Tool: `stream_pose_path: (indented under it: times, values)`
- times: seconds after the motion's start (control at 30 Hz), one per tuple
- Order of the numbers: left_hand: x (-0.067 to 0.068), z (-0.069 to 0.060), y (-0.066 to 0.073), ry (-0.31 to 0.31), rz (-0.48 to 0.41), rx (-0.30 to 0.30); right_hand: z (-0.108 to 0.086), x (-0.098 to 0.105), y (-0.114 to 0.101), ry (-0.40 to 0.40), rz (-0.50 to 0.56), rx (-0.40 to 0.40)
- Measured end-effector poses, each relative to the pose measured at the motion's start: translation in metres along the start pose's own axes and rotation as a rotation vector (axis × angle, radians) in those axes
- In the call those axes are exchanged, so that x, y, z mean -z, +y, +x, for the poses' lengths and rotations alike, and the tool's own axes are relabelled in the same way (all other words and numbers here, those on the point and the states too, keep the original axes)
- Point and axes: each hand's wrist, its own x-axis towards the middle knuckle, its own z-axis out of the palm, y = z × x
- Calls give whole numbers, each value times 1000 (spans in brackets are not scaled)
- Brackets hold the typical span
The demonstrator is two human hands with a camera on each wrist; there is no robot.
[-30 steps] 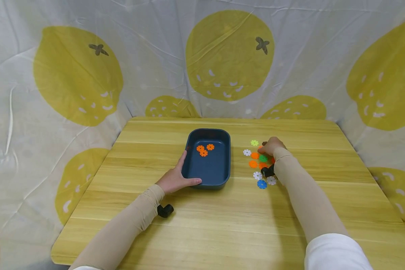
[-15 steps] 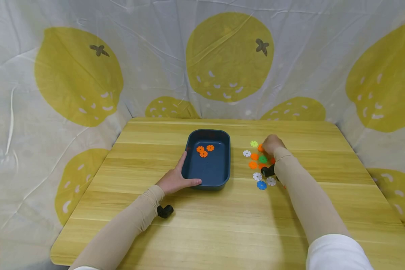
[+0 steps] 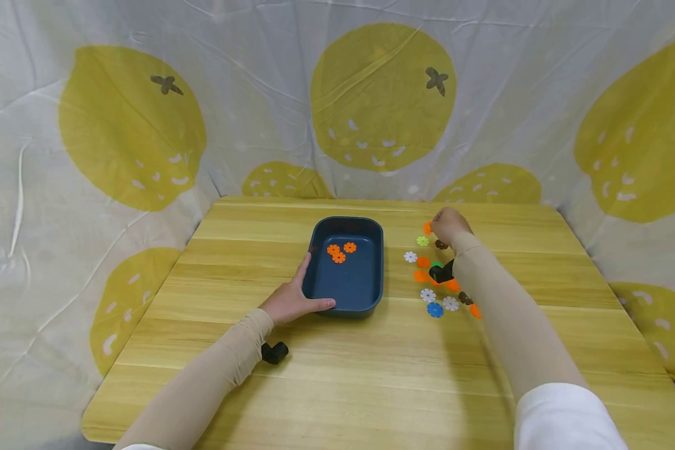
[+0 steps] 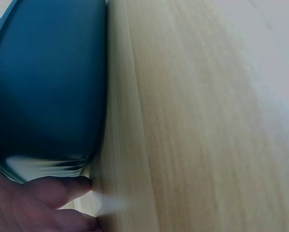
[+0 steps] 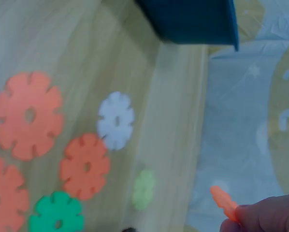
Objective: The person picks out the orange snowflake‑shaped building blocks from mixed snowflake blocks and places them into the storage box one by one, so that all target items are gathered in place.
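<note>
My left hand (image 3: 292, 301) rests against the near left corner of a dark blue rectangular tray (image 3: 345, 289), thumb along the near wall and straight fingers by the left side. In the left wrist view its fingers (image 4: 52, 191) touch the tray's outer wall. Three orange notched snowflake discs (image 3: 339, 257) lie inside the tray. At the far right, my right hand (image 3: 451, 224) pinches another orange snowflake disc (image 5: 223, 200), held raised above the table. Below that hand are a yellow-green disc (image 3: 422, 241) and a dark brown one (image 3: 441, 244).
More discs lie right of the tray: white (image 3: 410, 257), orange (image 3: 420, 276), green (image 5: 56, 215) and blue (image 3: 435, 310). Black wrist-camera mounts (image 3: 274, 353) show at both wrists. A lemon-print curtain (image 3: 382, 94) hangs behind the wooden table (image 3: 337, 387).
My right hand has picked an orange disc out of the group and moved it toward the far edge, uncovering the brown disc. My left hand and the tray stay put.
</note>
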Motion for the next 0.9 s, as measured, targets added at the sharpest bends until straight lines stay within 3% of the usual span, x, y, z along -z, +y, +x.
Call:
stream_pose_path:
  times: [0.37, 0.57, 0.9]
  values:
    - [-1, 0, -1, 6, 3, -4, -2, -12, -48, 45, -44, 64]
    - [-1, 1, -2, 4, -1, -4, -1, -26, -70, 68, -65, 138]
    - [-1, -1, 0, 4, -6, -2, 4, -53, -102, 45, -49, 174]
